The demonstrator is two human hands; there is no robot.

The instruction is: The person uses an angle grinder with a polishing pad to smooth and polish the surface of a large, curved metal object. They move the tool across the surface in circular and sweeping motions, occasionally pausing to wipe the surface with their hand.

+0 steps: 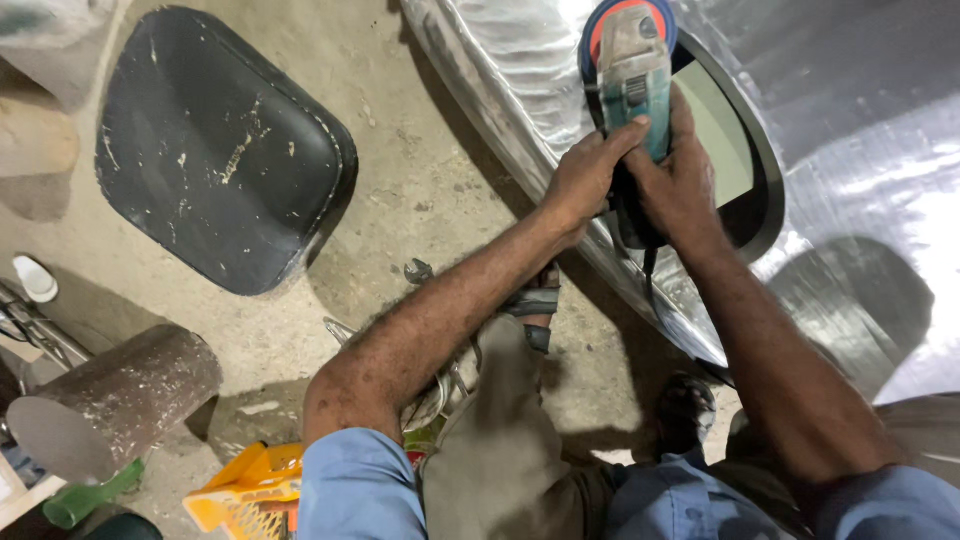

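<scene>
Looking down, we see both hands wrapped around a teal angle grinder (634, 70) whose round disc end points away from us and sits against a large sheet of shiny metal (860, 120). Our left hand (585, 180) is closed over the left side of the tool's body, thumb lying across the top, while our right hand (680, 180) is clamped on the right side and the dark rear handle, so the two hands meet around the grinder. The tool sits just at the near edge of an oval cut-out with a dark rim (765, 190) in the metal sheet, and its cable hangs down below the hands. The metal sheet lies tilted across the upper right, above a dusty concrete floor (420, 190). To the left on the floor rests a scuffed black seat-shaped pad (215, 150), well apart from the hands. Lower left we see a brownish cylinder (120, 400) lying on its side, and near it a yellow plastic crate (245, 490). Our blue sleeves and a sandalled foot (535, 305) show below the forearms.
</scene>
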